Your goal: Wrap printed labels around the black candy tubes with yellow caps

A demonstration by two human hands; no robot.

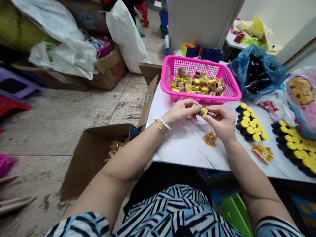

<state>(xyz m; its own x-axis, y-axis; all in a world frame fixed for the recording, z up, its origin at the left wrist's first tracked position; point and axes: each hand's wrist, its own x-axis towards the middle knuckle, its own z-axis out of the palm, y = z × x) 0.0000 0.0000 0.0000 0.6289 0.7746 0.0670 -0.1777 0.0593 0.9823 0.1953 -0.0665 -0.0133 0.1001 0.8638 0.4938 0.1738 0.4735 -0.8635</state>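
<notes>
Table [187,148] right before the person, basket [170,77] at its back edge, wrapped tubes [197,84] piled inside. L hand [181,112] & R hand [219,123] just in front of basket, small tube [202,112] between them. Label sheet [210,138] on table just below hands, 2nd sheet [262,153] further R. Rows of capped tubes [249,121] R of hands, more rows [291,144] further R. Plastic bag [256,72] behind them, just R of basket. Cardboard box [91,161] on floor L of table, shiny packets [116,148] inside
</notes>
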